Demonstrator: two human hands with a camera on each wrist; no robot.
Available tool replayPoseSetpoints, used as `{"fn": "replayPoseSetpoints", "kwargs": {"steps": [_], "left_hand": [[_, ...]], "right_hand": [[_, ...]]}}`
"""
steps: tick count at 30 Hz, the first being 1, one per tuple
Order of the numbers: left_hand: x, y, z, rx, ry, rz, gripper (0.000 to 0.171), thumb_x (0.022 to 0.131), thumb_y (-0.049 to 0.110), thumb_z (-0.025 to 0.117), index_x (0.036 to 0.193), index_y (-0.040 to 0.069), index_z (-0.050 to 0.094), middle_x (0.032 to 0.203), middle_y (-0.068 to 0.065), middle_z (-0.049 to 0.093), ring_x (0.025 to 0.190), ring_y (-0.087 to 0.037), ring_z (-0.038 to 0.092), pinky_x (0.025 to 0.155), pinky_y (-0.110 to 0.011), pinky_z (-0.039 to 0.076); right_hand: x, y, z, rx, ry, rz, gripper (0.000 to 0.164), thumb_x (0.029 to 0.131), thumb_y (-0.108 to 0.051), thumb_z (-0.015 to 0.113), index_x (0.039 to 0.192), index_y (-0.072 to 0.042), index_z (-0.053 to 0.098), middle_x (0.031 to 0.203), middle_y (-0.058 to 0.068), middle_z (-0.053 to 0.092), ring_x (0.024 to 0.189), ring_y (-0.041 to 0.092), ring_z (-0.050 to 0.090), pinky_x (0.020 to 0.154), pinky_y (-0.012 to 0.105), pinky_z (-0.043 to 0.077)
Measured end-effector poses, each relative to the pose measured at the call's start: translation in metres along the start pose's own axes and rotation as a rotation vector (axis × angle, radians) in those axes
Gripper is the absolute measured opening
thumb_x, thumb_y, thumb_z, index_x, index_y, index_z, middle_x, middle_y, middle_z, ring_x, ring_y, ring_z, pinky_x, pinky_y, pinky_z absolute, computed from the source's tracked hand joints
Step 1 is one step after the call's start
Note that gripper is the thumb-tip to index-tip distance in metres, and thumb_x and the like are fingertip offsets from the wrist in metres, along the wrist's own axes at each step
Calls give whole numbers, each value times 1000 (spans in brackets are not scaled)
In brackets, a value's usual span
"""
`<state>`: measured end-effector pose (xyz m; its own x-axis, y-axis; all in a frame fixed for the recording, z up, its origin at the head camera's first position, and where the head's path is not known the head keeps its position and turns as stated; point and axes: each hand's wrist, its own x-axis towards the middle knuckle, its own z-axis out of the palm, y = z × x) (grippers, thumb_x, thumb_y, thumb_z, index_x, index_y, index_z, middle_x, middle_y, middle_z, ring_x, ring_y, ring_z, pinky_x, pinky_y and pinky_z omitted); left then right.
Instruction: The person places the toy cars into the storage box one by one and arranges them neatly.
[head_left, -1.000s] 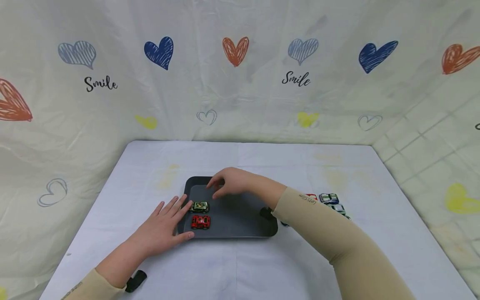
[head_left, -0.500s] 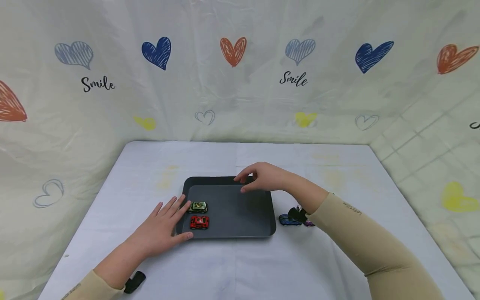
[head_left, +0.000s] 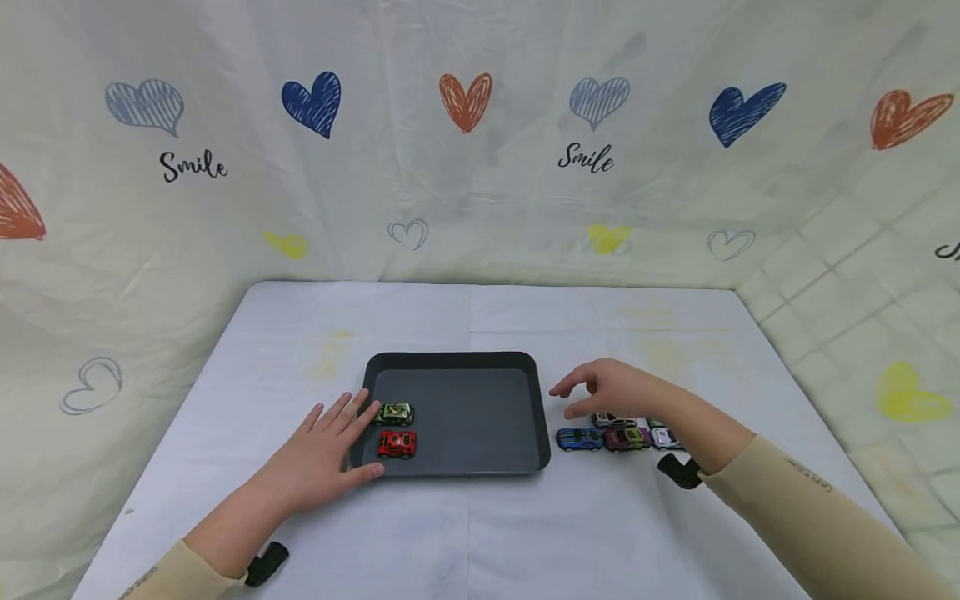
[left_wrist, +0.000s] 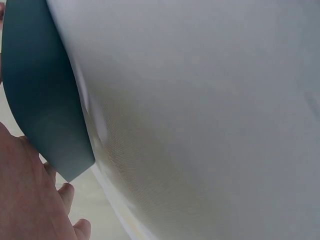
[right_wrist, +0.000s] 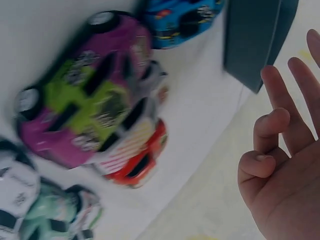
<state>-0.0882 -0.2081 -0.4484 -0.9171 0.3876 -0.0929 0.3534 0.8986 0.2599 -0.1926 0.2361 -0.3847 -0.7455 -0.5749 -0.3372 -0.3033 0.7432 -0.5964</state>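
Observation:
A dark grey tray [head_left: 480, 467] lies on the white-covered table. In its left part stand a green toy car [head_left: 396, 414] and, nearer the person, a red toy car [head_left: 397, 444]. My left hand [head_left: 318, 462] rests with spread fingers on the tray's left rim. Right of the tray, my right hand [head_left: 618, 390] hovers with fingers loosely bent and nothing in them. Below and around it sit a blue toy car [head_left: 579, 439], a purple and green toy car [head_left: 627, 439], a white toy car [head_left: 664, 437] and others partly hidden by the hand and arm.
In the right wrist view, a red toy car [right_wrist: 136, 170] and a pale green toy car [right_wrist: 47, 215] show behind the purple one. A cloth wall printed with hearts rises behind the table [head_left: 472, 542]. Each wrist bears a black camera mount.
My right hand has moved right from over the tray to above the toy cars, uncovering the tray's right side. The left hand has stayed on the tray's rim.

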Motion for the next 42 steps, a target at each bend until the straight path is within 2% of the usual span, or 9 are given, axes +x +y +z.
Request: {"fn": "replayPoseSetpoints", "kwargs": {"steps": [3,9,14,21,24,29,38,40,42], "left_hand": [[0,-1,1,-13,10,3,91,89,68,56,158,18,28,165,-6,16,150,-34,15,118,-60,10],[1,-4,4,-17,34,22,91,88,70,55,158,18,28,165,-6,17,150,-36,17,118,-60,12],[2,-3,4,-22,28,20,91,88,70,56,158,18,28,165,-6,16,150,-35,15,118,-60,10],[3,-7,9,-1,32,18,93,87,73,54,159,20,26,166,-3,15,150,-34,15,118,-60,12],[3,-6,8,0,38,19,93,87,71,56,158,19,28,166,-4,16,150,-35,17,117,-61,12],[1,-4,5,8,31,9,91,88,69,58,158,18,29,165,-6,17,150,-35,17,118,-60,12],[0,-3,3,-13,38,21,91,89,69,56,158,17,29,165,-6,17,150,-35,17,118,-60,12],[1,-5,5,-10,41,26,91,89,70,55,158,18,28,166,-5,16,150,-35,17,118,-60,12],[1,-6,7,-12,49,33,91,89,71,52,159,19,27,166,-4,15,150,-34,16,118,-60,12]], "right_hand": [[-7,9,4,-9,-3,23,36,87,-32,77,120,-19,73,117,2,68,75,18,53,64,32,48],[-15,17,16,-65,6,49,34,85,-27,79,118,-21,74,120,-5,67,99,19,59,81,34,51],[-17,21,26,-139,9,87,35,82,-26,82,116,-27,75,112,-7,65,86,13,55,73,30,50],[-19,29,34,-278,47,-87,35,80,-22,84,114,-23,77,103,-14,71,92,10,62,75,27,51],[-18,31,35,-305,58,-129,34,80,-18,83,113,-21,77,101,-15,71,92,8,62,76,28,51],[-17,30,34,-322,58,-132,33,80,-18,82,113,-22,77,102,-15,71,95,10,63,79,31,52],[-22,21,19,-248,54,-44,35,86,-19,78,120,-22,74,115,-7,69,112,22,62,92,43,52],[-22,19,15,-239,55,-39,35,87,-19,77,121,-21,73,116,-6,68,111,22,62,92,42,53],[-22,16,11,-234,59,-37,35,87,-18,77,122,-20,73,112,-7,69,101,20,63,85,39,54]]}}
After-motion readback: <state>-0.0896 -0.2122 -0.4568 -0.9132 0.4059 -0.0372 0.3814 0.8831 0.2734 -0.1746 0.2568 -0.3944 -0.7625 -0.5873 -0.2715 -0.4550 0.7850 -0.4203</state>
